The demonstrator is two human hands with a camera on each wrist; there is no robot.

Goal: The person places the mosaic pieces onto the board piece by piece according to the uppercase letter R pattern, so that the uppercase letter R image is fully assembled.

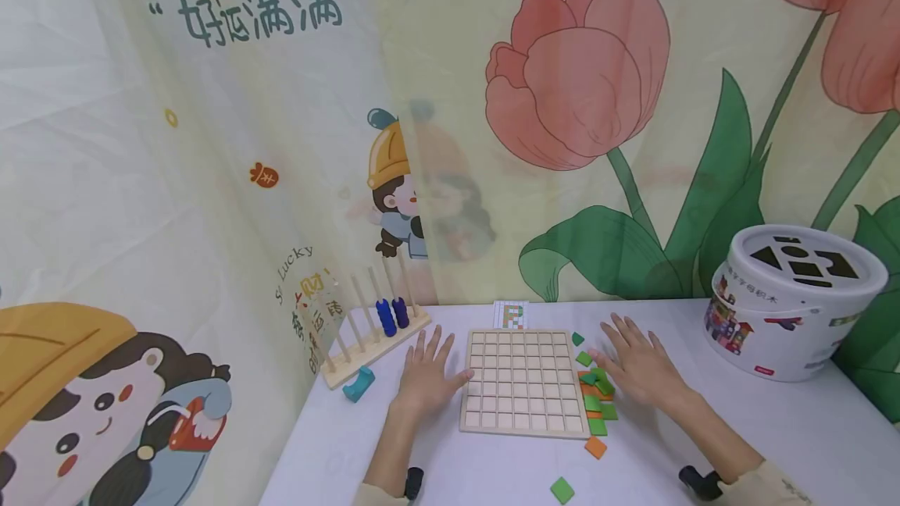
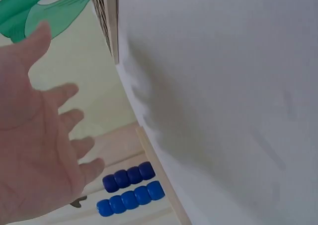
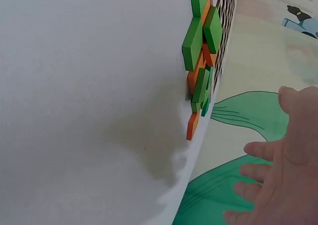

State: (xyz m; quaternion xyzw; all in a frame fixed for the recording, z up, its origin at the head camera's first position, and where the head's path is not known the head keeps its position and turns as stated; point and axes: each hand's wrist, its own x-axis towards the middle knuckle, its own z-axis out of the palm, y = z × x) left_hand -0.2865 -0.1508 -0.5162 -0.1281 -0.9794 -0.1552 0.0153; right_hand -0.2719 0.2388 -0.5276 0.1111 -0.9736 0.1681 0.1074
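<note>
Between the two hands lies a square wooden grid board (image 1: 523, 383) with bare cells. My left hand (image 1: 427, 381) is spread flat with straight fingers beside the board's left edge, its thumb close to that edge. On the other side my right hand (image 1: 643, 365) is spread too, over the table near a pile of green tiles (image 1: 593, 403) and orange tiles (image 1: 595, 447). Neither hand holds anything. In the left wrist view the left palm (image 2: 39, 150) shows with its fingers apart. The right wrist view shows the right hand (image 3: 293, 170) clear of the tiles.
A wooden peg stand (image 1: 376, 346) with blue beads (image 1: 386, 318) stands back left, a teal piece (image 1: 359, 384) in front of it. A small pattern card (image 1: 511, 315) lies behind the board. A white lidded bucket (image 1: 787, 311) stands right. One green tile (image 1: 562, 490) lies near the front.
</note>
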